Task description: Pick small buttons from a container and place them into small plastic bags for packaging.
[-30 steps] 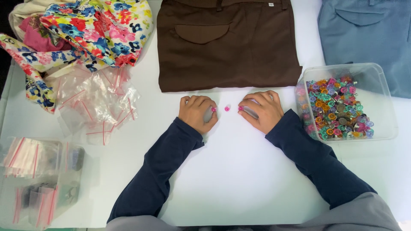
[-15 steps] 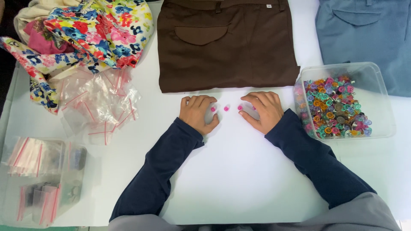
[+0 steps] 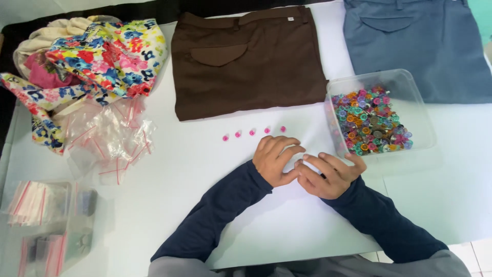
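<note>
Several small pink snap buttons [image 3: 252,132] lie in a row on the white table [image 3: 169,169], just below the brown trousers. My left hand [image 3: 275,160] rests palm down right behind the row's right end, fingers stretched out, holding nothing I can see. My right hand [image 3: 330,175] lies beside it, palm down with fingers apart, and its fingertips touch the left hand. Its outer fingers sit at the near edge of a clear plastic tub [image 3: 421,122] filled with small multicoloured buttons [image 3: 370,120].
Folded brown trousers [image 3: 246,56] and blue trousers [image 3: 415,46] lie at the back. A floral cloth bundle [image 3: 102,56] sits far left, with loose clear zip bags [image 3: 107,141] in front of it. A clear box of zip bags [image 3: 43,225] stands at the near left.
One pink button lay between my hands, then two; now several lie in a row. My hands have drawn back toward me, shifted right and come together.
</note>
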